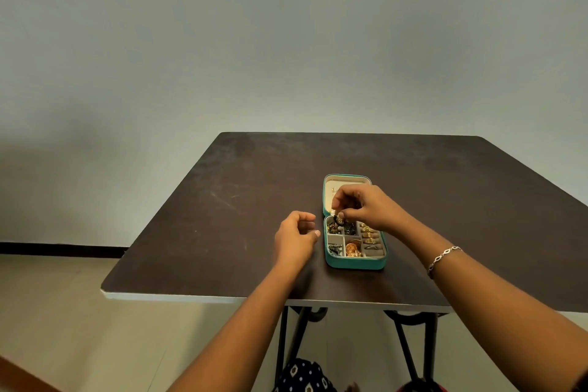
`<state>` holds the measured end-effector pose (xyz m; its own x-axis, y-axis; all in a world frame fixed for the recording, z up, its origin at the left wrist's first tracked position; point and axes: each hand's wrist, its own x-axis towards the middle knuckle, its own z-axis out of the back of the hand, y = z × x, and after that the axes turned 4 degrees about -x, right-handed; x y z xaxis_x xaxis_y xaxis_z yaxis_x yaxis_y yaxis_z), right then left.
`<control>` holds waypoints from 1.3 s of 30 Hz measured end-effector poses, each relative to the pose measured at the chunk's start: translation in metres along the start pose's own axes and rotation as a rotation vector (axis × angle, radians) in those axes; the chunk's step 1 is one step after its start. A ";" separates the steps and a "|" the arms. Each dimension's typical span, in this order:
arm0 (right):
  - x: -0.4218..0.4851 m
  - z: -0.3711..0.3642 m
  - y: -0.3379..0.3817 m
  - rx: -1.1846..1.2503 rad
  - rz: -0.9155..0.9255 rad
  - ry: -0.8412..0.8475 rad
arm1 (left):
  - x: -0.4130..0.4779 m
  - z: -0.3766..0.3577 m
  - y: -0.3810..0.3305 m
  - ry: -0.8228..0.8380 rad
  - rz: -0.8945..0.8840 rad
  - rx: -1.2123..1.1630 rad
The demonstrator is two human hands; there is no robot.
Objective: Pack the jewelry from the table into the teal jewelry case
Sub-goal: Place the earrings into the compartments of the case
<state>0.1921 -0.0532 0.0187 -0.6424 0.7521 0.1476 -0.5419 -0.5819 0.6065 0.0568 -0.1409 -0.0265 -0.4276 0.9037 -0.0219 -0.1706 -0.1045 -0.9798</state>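
Tabletop (222, 232) spreads wide around teal case (356, 263); right hand (366, 207) pinches jewelry (339, 216), left hand (296, 237) slack.

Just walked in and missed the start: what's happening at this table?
A person is packing jewelry. Their right hand pinches a small piece just above the open teal jewelry case on the table; its compartments hold rings and other items. The left hand is loosely curled beside the case, holding nothing.

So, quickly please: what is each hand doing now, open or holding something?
Left hand: open, loosely curled, holds nothing.
Right hand: pinches a small jewelry piece over the teal case.
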 end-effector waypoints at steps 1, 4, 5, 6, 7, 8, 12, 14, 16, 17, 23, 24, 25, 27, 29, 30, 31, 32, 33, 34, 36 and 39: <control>0.001 -0.001 -0.001 -0.008 0.004 0.015 | 0.000 -0.001 0.001 0.006 0.002 0.012; 0.003 -0.003 -0.003 -0.033 0.020 0.059 | 0.000 -0.002 0.004 0.019 0.018 0.020; 0.004 -0.004 -0.003 -0.033 0.028 0.076 | 0.000 -0.002 0.005 0.022 0.023 0.019; 0.005 -0.004 -0.004 -0.031 0.036 0.092 | 0.000 -0.002 0.005 0.028 0.027 0.020; 0.006 -0.004 -0.005 -0.028 0.045 0.107 | 0.000 -0.003 0.005 0.036 0.031 0.023; 0.007 -0.005 -0.005 -0.023 0.054 0.119 | 0.000 -0.003 0.005 0.042 0.036 0.028; 0.009 -0.006 -0.006 -0.002 0.062 0.155 | 0.001 -0.003 0.007 0.049 0.051 0.038; 0.010 -0.008 -0.007 -0.019 0.055 0.153 | 0.001 -0.004 0.007 0.049 0.055 0.039; 0.013 -0.010 -0.010 -0.050 0.053 0.133 | 0.002 -0.004 0.008 0.050 0.058 0.036; 0.013 -0.011 -0.011 -0.071 0.054 0.122 | 0.002 -0.004 0.008 0.052 0.060 0.035; 0.014 -0.018 -0.017 -0.183 0.102 0.037 | 0.001 -0.005 0.011 0.049 0.051 0.049; 0.013 -0.019 -0.019 -0.196 0.116 0.020 | 0.001 -0.005 0.011 0.046 0.050 0.050; 0.013 -0.020 -0.020 -0.200 0.127 0.003 | 0.001 -0.005 0.011 0.045 0.048 0.051; 0.012 -0.020 -0.021 -0.190 0.146 -0.032 | 0.001 -0.005 0.012 0.045 0.043 0.057; 0.010 -0.021 -0.022 -0.177 0.166 -0.054 | 0.000 -0.006 0.012 0.047 0.037 0.069; 0.010 -0.021 -0.023 -0.171 0.177 -0.059 | 0.000 -0.006 0.012 0.046 0.033 0.073; 0.009 -0.021 -0.023 -0.167 0.183 -0.060 | 0.000 -0.006 0.013 0.044 0.030 0.075; 0.008 -0.022 -0.023 -0.165 0.184 -0.058 | -0.001 -0.006 0.013 0.040 0.028 0.076; 0.008 -0.022 -0.023 -0.164 0.184 -0.055 | -0.001 -0.006 0.013 0.037 0.026 0.077; 0.008 -0.021 -0.024 -0.161 0.182 -0.052 | -0.001 -0.006 0.014 0.034 0.023 0.078; 0.008 -0.020 -0.023 -0.153 0.180 -0.044 | -0.001 -0.007 0.015 0.029 0.016 0.087; 0.008 -0.020 -0.022 -0.138 0.171 -0.023 | -0.002 -0.007 0.016 0.027 -0.003 0.104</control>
<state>0.1886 -0.0407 -0.0091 -0.7196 0.6447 0.2580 -0.4962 -0.7373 0.4585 0.0614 -0.1412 -0.0436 -0.4031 0.9148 -0.0253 -0.2640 -0.1427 -0.9539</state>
